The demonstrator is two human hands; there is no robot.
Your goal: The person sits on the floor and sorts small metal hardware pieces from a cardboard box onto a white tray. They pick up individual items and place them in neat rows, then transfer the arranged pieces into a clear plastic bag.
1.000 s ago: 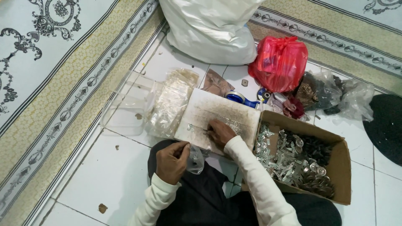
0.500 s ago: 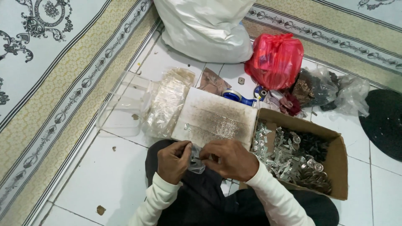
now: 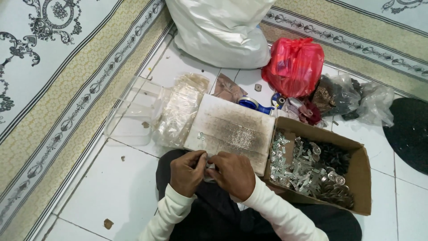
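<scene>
Floor: white tiles [image 3: 107, 187] with dark grout lines and a few small crumbs; the person sits on it, legs in dark cloth.
Carpet: a pale patterned carpet [image 3: 53, 67] with yellow and grey borders lies along the left of the tiles, and another stretch runs across the top right.
Left hand: the left hand [image 3: 187, 172] is curled narrow, fingertips pinching a small clear plastic piece [image 3: 208, 168] over the lap.
Right hand: the right hand [image 3: 234, 174] meets the left at the same piece, fingers bent and closed on it; what else it may hold cannot be told.
Board: a worn whitish board [image 3: 232, 131] lies flat just beyond the hands, with tiny metal bits on it.
Box: an open cardboard box [image 3: 356, 178] of small shiny metal parts touches the board's right edge.
Clear bags: a heap of clear plastic bags [image 3: 178, 111] sits left of the board, beside a clear tray [image 3: 129, 120].
Behind: a big white sack [image 3: 223, 31], a red plastic bag [image 3: 294, 64], a blue tape roll [image 3: 249, 103] and a crumpled clear bag [image 3: 356, 100].
</scene>
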